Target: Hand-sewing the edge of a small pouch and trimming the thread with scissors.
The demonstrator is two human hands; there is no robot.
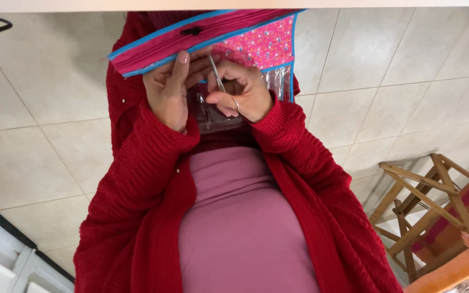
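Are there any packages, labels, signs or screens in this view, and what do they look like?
No signs, labels or screens show.
Pouch: the only package-like thing, held up at top centre by the left hand and right hand; flat, pink flowered fabric with blue edging, a dark zipper pull and a clear plastic window.
Thin metal tool: held between the hands.

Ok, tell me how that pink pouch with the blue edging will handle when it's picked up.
The pink pouch looks like floppy fabric with a clear plastic panel; it sags below the left hand, so it probably folds if gripped at one edge. It is likely light. The plastic may feel slick. The right hand holds a thin metal tool against it.
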